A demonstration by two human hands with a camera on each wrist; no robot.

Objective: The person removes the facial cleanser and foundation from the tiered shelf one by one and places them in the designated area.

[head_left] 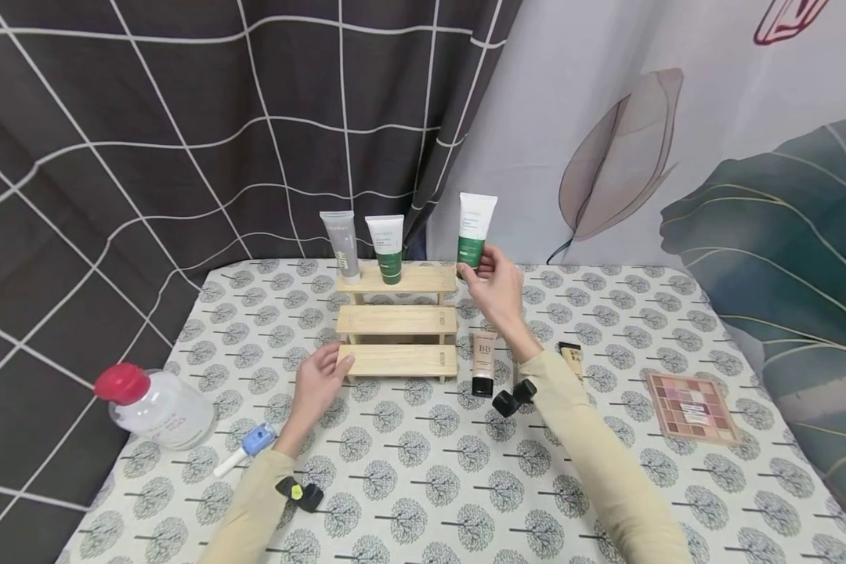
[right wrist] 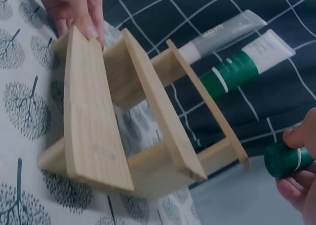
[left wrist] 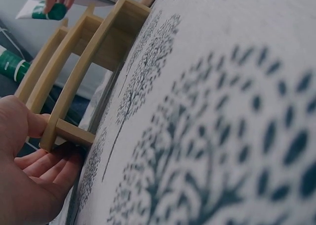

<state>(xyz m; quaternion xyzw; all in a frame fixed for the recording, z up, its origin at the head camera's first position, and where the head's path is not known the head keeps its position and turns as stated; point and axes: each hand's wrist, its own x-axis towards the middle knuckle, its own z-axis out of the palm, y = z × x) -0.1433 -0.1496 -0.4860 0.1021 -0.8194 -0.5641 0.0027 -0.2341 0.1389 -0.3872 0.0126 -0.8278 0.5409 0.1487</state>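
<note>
A three-step wooden stand [head_left: 397, 319] occupies the middle of the table. On its top step a grey tube [head_left: 342, 244] and a white-and-green tube [head_left: 388, 249] stand upright, caps down. My right hand [head_left: 495, 286] grips a second white-and-green tube [head_left: 474, 225] by its green lower part, upright beside the top step's right end. In the right wrist view that tube's green cap [right wrist: 279, 159] shows between thumb and fingers. My left hand [head_left: 322, 380] holds the left end of the lowest step, thumb on top and fingers beneath, as the left wrist view [left wrist: 37, 160] shows.
Right of the stand lie a BB cream tube [head_left: 483, 362] and a small black-capped tube [head_left: 571, 359], partly behind my right sleeve. An eyeshadow palette [head_left: 693, 407] lies farther right. At left are a red-capped clear bottle [head_left: 165, 407] and a blue-and-white pen-like item [head_left: 247, 448]. Curtains hang behind.
</note>
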